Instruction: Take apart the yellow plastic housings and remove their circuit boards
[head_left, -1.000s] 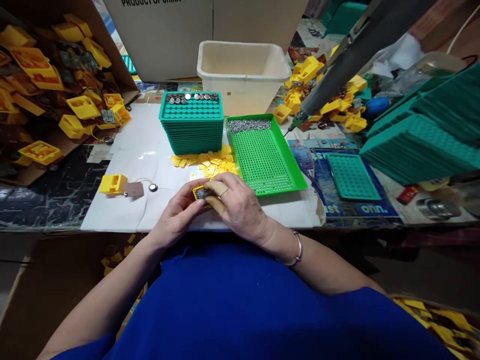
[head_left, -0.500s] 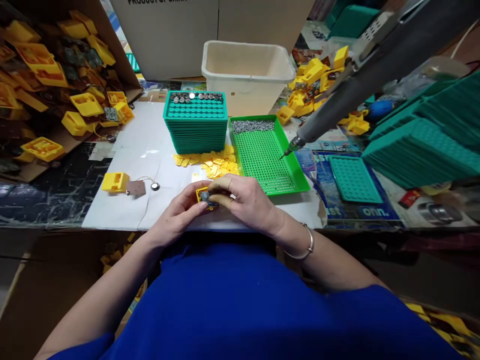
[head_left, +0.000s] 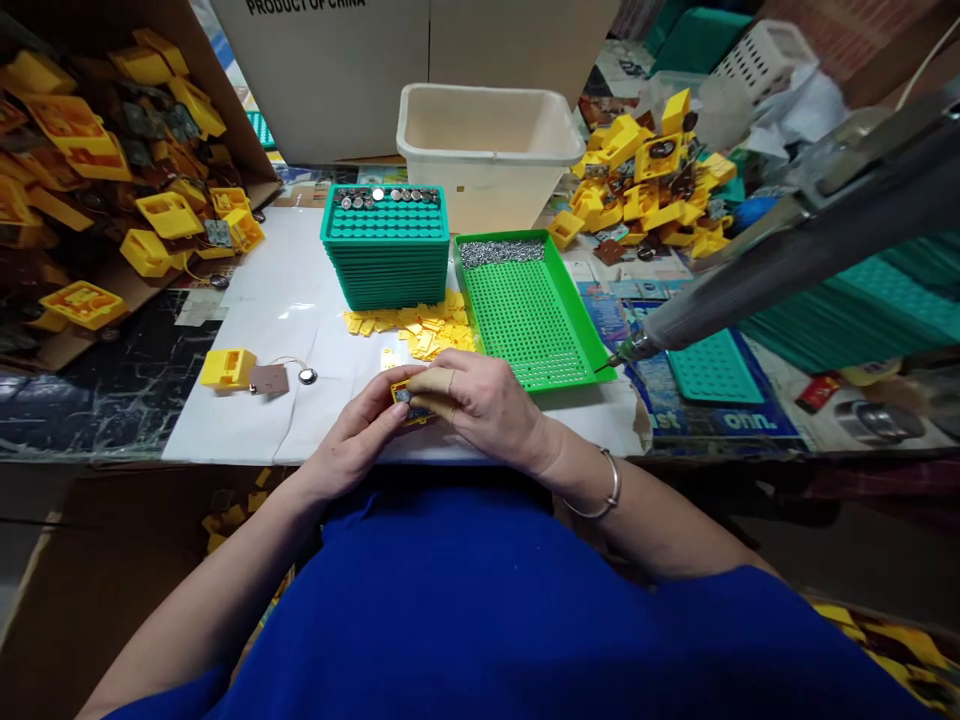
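My left hand (head_left: 364, 425) grips a small yellow plastic casing (head_left: 409, 420) at the near edge of the white sheet. Grey parts show inside the casing's open side. Over its right half, my right hand (head_left: 487, 405) has thumb and fingers pinched together, with tan covers on the fingertips. What sits between those fingertips is hidden. To the left lies another yellow casing (head_left: 228, 369), beside a brown circuit board (head_left: 269, 379) wired to a small round disc (head_left: 307, 376). Beyond my hands are loose flat yellow pieces (head_left: 435, 330).
Stacked teal trays (head_left: 386, 270) hold button-shaped metal parts on top. A green perforated tray (head_left: 525, 310) contains small screws. The hanging screwdriver (head_left: 705, 300) slants over its right side. Behind stands a white bin (head_left: 487, 180); yellow casings fill a cardboard box (head_left: 169, 300) at left.
The hanging screwdriver has swung right and down, its tip now near the green tray's front right corner. My hands stay on the yellow casing, right fingertips shifted slightly. The view has moved slightly.
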